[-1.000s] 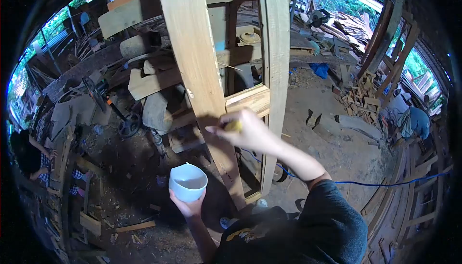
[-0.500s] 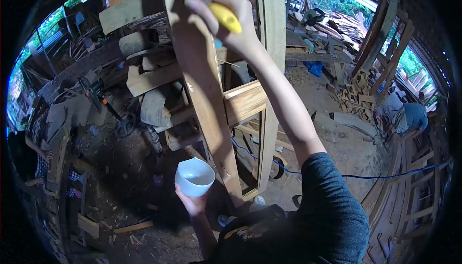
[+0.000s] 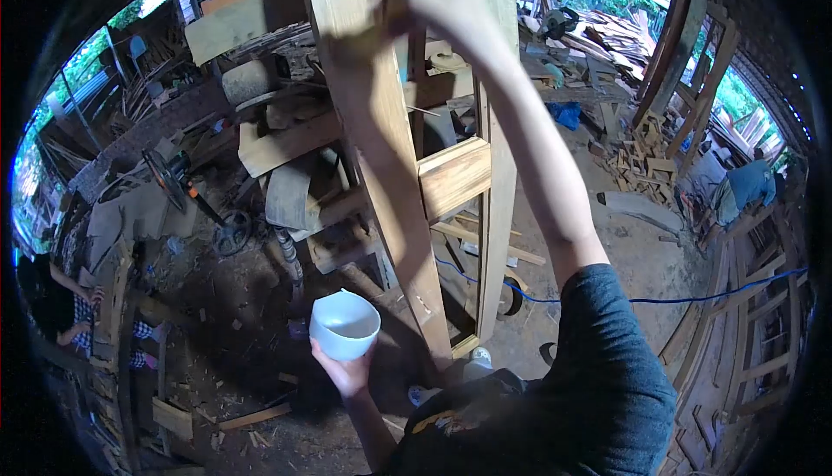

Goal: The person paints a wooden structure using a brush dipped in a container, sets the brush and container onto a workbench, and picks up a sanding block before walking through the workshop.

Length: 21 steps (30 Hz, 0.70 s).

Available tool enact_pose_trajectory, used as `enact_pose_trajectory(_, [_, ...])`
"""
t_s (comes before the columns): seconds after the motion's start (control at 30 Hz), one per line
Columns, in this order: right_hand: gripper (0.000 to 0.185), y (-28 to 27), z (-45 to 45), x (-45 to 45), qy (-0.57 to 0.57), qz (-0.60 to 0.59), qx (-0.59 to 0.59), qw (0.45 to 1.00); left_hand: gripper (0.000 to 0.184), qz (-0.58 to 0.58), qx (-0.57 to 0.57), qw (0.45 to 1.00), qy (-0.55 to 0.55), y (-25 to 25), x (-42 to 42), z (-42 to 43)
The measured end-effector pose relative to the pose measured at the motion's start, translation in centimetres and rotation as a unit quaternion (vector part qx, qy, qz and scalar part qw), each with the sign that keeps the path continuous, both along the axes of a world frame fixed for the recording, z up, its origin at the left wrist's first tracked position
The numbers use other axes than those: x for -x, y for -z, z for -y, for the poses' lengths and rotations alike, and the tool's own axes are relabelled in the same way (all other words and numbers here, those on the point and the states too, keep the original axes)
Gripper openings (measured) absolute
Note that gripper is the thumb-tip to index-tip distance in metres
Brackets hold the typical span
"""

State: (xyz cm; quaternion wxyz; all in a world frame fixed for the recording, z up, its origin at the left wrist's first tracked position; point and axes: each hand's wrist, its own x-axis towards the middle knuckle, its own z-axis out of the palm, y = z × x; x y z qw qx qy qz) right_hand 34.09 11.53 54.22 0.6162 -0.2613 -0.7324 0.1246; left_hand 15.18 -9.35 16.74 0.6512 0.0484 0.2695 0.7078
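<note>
My left hand (image 3: pixel 347 374) is wrapped around the lower side of a white plastic cup with an uneven rim (image 3: pixel 345 329), held low beside the wooden frame. Near the top of the view, my right hand (image 3: pixel 429 1) grips a paintbrush (image 3: pixel 362 42), smeared by motion. The brush's bristle end points down and left over the face of the frame's left plank (image 3: pixel 381 142), and its yellow handle sticks up past the fingers. A short crosspiece (image 3: pixel 455 179) joins this plank to the right-hand upright (image 3: pixel 498 207). My right arm's shadow falls on the left plank.
A blue cord (image 3: pixel 659 300) runs across the floor at right. Timber boards (image 3: pixel 290 151) are stacked behind the frame, beside a machine with wheels (image 3: pixel 173 179). Wood scraps (image 3: pixel 650 159) lie in a heap. Another person's hands (image 3: pixel 94 296) show at far left.
My right hand has turned, so the brush's bristles have swung from up-left to down-left and its handle now points up. The cup stays in my left hand. The view has shifted slightly.
</note>
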Motion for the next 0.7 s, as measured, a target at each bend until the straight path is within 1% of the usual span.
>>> enact_pose_trajectory(0.03, [0.026, -1.7, -0.5, 0.4, 0.025, 0.010, -0.194, 0.981, 0.066, -0.006, -0.004, 1.000, 0.002, -0.2, -0.3, -0.1])
enact_pose_trajectory(0.07, [0.012, -3.4, 0.7, 0.6, -0.018, -0.014, -0.024, 0.999, 0.066, -0.007, -0.003, 1.000, 0.002, -0.4, -0.5, 0.1])
enact_pose_trajectory(0.1, [0.012, -3.7, 0.3, 1.2, -0.063, -0.046, -0.173, 0.982, 0.066, -0.031, 0.000, 0.999, 0.005, -0.6, -0.7, 0.2])
enact_pose_trajectory(0.13, [0.012, -4.0, -0.2, 2.0, -0.105, -0.076, -0.318, 0.939, 0.066, -0.055, 0.003, 0.998, 0.008, -0.7, -0.8, 0.3])
enact_pose_trajectory(0.17, [0.015, -3.8, -1.0, 2.2, -0.017, -0.051, -0.354, 0.934, 0.065, -0.036, 0.021, 0.999, 0.011, -0.5, -0.8, 0.3])
enact_pose_trajectory(0.2, [0.016, -3.1, -1.2, 2.9, -0.075, -0.085, -0.305, 0.946, 0.065, -0.037, 0.023, 0.999, 0.014, -0.3, -0.8, 0.4])
enact_pose_trajectory(0.27, [0.017, -0.7, -1.9, 2.3, -0.049, -0.061, -0.260, 0.962, 0.066, -0.023, 0.044, 0.999, 0.022, 0.1, -0.6, 0.7])
enact_pose_trajectory(0.3, [0.024, 1.2, -2.3, 1.9, -0.056, -0.061, -0.286, 0.955, 0.066, -0.023, 0.046, 0.998, 0.023, 0.3, -0.3, 0.8])
enact_pose_trajectory(0.33, [0.024, 2.9, -0.9, 1.0, -0.010, -0.028, -0.216, 0.976, 0.065, -0.014, 0.015, 0.999, 0.038, 0.6, 0.2, 0.9])
enact_pose_trajectory(0.37, [0.025, 4.9, 0.5, 0.2, -0.033, -0.011, -0.157, 0.987, 0.065, -0.004, -0.013, 0.999, 0.051, 0.8, 0.5, 1.2])
enact_pose_trajectory(0.4, [0.026, 7.0, 3.0, -0.4, -0.016, 0.006, -0.078, 0.997, 0.065, -0.001, -0.007, 0.999, 0.048, 0.6, 0.6, 1.5])
enact_pose_trajectory(0.43, [0.027, 9.4, 5.2, -0.9, 0.068, 0.064, -0.188, 0.978, 0.065, -0.009, 0.011, 0.999, 0.031, 0.0, 0.7, 1.6])
enact_pose_trajectory(0.47, [0.027, 11.3, 7.1, -1.8, 0.014, 0.112, 0.041, 0.993, 0.065, -0.019, 0.031, 0.999, 0.010, -0.5, 0.9, 1.6])
enact_pose_trajectory(0.5, [0.027, 13.2, 9.4, -2.2, 0.036, 0.157, 0.188, 0.969, 0.064, 0.000, 0.011, 0.999, 0.034, 0.0, 1.4, 1.6])
enact_pose_trajectory(0.53, [0.024, 15.5, 10.7, -2.8, -0.044, 0.114, 0.261, 0.957, 0.064, 0.004, 0.021, 1.000, 0.016, -0.1, 1.3, 1.5])
enact_pose_trajectory(0.57, [0.018, 17.2, 12.1, -3.2, -0.078, 0.067, 0.380, 0.919, 0.063, -0.013, 0.014, 0.999, 0.038, -0.7, 1.2, 1.2])
enact_pose_trajectory(0.6, [0.012, 20.1, 12.9, -3.9, -0.172, -0.034, 0.400, 0.900, 0.064, -0.026, 0.010, 0.999, 0.034, -1.0, 0.8, 1.1])
enact_pose_trajectory(0.63, [0.011, 21.8, 14.1, -3.5, -0.173, -0.107, 0.384, 0.901, 0.065, -0.032, 0.011, 0.998, 0.044, -1.4, 0.6, 0.7])
enact_pose_trajectory(0.67, [0.011, 23.2, 15.2, -3.2, -0.170, -0.180, 0.366, 0.897, 0.064, -0.053, -0.013, 0.996, 0.067, -2.4, 0.1, 0.5])
enact_pose_trajectory(0.7, [0.011, 24.1, 16.2, -2.7, -0.180, -0.213, 0.360, 0.890, 0.063, -0.051, -0.058, 0.993, 0.094, -3.5, -0.5, 0.0])
